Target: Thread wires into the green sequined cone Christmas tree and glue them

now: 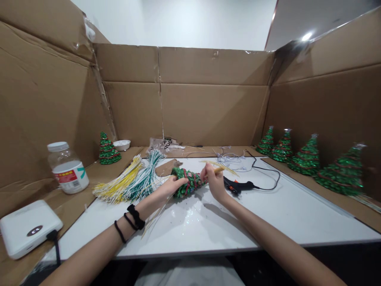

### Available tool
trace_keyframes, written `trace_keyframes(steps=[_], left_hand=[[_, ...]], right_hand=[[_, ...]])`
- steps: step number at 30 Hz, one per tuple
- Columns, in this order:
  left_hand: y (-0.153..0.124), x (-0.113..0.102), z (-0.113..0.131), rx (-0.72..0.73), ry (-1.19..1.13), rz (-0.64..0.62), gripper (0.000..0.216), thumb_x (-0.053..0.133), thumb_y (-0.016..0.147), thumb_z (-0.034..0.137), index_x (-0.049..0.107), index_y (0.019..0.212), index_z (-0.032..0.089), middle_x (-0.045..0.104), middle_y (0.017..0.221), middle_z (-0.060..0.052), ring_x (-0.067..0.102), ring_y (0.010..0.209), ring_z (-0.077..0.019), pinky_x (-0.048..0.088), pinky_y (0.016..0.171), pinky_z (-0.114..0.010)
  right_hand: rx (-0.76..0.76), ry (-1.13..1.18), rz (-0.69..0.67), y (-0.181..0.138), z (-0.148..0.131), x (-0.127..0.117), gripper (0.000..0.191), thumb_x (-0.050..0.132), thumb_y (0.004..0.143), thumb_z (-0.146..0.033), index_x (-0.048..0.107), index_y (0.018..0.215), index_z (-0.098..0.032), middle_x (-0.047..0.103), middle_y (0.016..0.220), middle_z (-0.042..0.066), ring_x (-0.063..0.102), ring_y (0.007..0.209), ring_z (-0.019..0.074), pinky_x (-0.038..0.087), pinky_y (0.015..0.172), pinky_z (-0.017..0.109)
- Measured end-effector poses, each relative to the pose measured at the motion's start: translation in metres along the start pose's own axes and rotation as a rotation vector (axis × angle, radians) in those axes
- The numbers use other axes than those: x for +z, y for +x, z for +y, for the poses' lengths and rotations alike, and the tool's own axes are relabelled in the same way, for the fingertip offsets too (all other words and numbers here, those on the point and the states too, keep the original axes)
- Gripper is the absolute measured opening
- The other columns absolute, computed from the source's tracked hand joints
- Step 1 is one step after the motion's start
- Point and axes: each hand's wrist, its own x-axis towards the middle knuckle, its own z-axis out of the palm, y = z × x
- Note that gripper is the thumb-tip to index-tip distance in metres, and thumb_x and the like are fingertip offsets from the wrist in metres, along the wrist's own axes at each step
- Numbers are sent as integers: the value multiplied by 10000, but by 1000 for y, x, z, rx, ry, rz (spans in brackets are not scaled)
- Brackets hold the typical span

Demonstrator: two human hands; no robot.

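Observation:
A small green Christmas tree (187,180) with red garland is held on its side over the white board (193,226), its tip pointing right. My left hand (170,186) is wrapped round its base end, thumb on top. In my right hand (213,177), the fingers are closed on a yellowish wooden-handled tool (219,170), held like a pen close to the tree's tip. The tool's working end is hidden by the fingers. Thin pale strands (153,222) hang below my left hand. Just right of my right hand lies a black glue gun (241,186).
Bundles of yellow-white (122,182) and green-white wires (145,174) lie left. Clear thin wire (230,159) tangles behind. Finished-looking trees (305,157) line the right; one tree (107,149) stands left. A plastic jar (68,171) and white box (31,228) stand far left. Cardboard walls (187,103) enclose the board.

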Motion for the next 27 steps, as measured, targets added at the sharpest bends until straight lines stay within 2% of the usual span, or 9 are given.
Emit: trace_keyframes(steps=[4,14,18,27], left_hand=[[1,0,-4,0,-48,-12,325,644,699,336,638,940,119,713,951,-101,645,871,-217,477,750,-278],[0,2,-2,24,-49,-4,300,636,716,335,648,927,122,712,904,-88,637,831,-202,464,717,-263],[2,0,-3,53,-40,-57,375,659,700,366,649,984,121,708,932,-90,635,865,-221,468,738,-280],[2,-1,-4,40,-27,-52,383,641,725,343,641,1033,114,711,941,-99,643,824,-197,471,694,-262]], right_hand=[[-9,7,5,0,0,0,565,366,879,-533,456,436,-194,428,408,-16,433,436,105,360,474,237],[-10,-10,-13,2,-3,1,581,371,857,-577,460,431,-194,441,411,-9,433,433,106,365,475,241],[3,-2,-23,2,-3,0,576,378,853,-582,464,439,-191,445,415,-8,436,433,105,361,466,237],[-1,-11,-25,1,-2,-1,580,378,862,-561,467,427,-188,441,396,-10,425,415,99,347,458,233]])
